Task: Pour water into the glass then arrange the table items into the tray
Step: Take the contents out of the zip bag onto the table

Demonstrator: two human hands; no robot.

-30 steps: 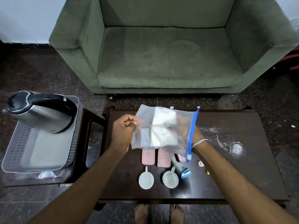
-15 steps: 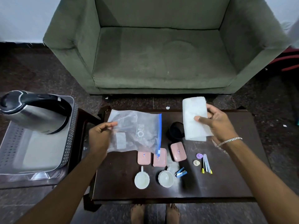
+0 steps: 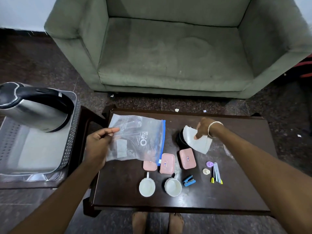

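Note:
My left hand pinches the edge of an empty clear zip bag with a blue seal, held over the left part of the dark table. My right hand grips a folded white cloth, lowered onto the table beside a black round object. Three pink boxes lie in a row in front of them. Two white cups stand near the table's front edge. A steel kettle sits in the grey tray at the left. A clear glass is barely visible behind my right forearm.
A blue stapler, two small round caps and a nail clipper set lie at the front right of the table. A green armchair stands behind it. The tray rests on a dark stool. My feet show below the table.
My right hand has drawn the white cloth out of the bag, swung it right and lowered it to the table. My left hand has moved the empty bag leftward.

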